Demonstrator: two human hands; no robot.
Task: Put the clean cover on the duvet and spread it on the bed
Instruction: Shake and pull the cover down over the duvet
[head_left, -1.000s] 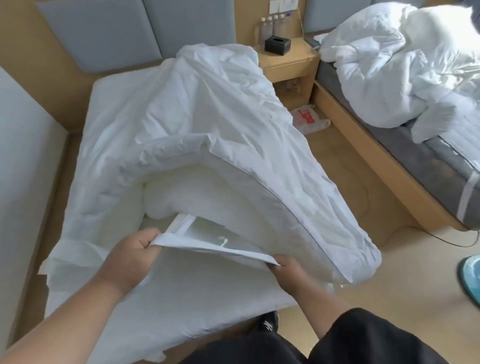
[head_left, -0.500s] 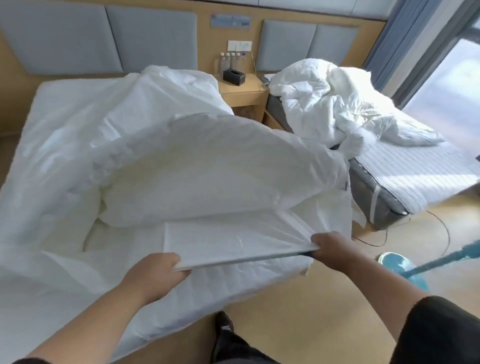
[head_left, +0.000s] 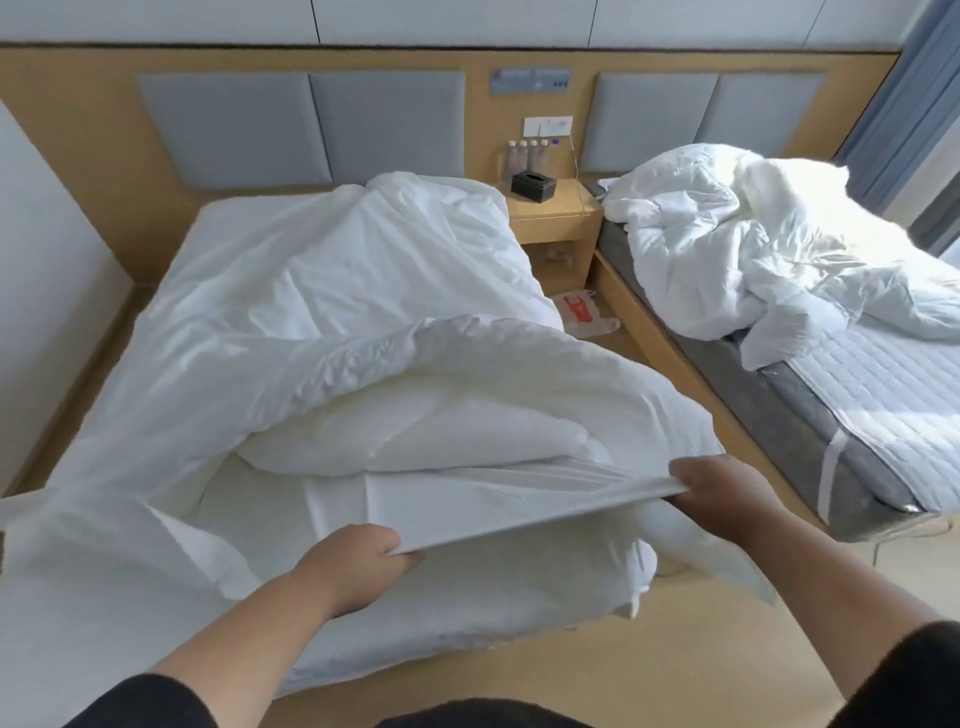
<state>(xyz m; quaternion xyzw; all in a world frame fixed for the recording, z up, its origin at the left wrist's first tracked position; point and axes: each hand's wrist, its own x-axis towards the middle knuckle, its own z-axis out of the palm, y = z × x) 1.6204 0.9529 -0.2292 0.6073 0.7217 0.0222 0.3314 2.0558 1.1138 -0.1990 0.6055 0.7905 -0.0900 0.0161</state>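
A white duvet cover (head_left: 322, 291) lies crumpled over the left bed (head_left: 218, 228), its open end facing me. Inside the opening a cream-white duvet (head_left: 415, 431) shows as a folded bulk. My left hand (head_left: 358, 564) grips the cover's lower hem at the near left. At the right end of that hem my right hand (head_left: 727, 493) pinches the same edge, which runs taut between the two hands and is lifted off the mattress. The cover's upper layer arches above the duvet.
A second bed (head_left: 857, 405) on the right carries a rumpled white duvet (head_left: 737, 244). Between the beds stands a wooden nightstand (head_left: 556, 215) with a black tissue box (head_left: 533, 185) and bottles. A plastic bag (head_left: 582, 312) lies on the wooden floor.
My hands have drawn further apart along the hem, stretching it taut. The view has lifted towards the headboard, and the cover's raised upper layer has sunk lower over the duvet.
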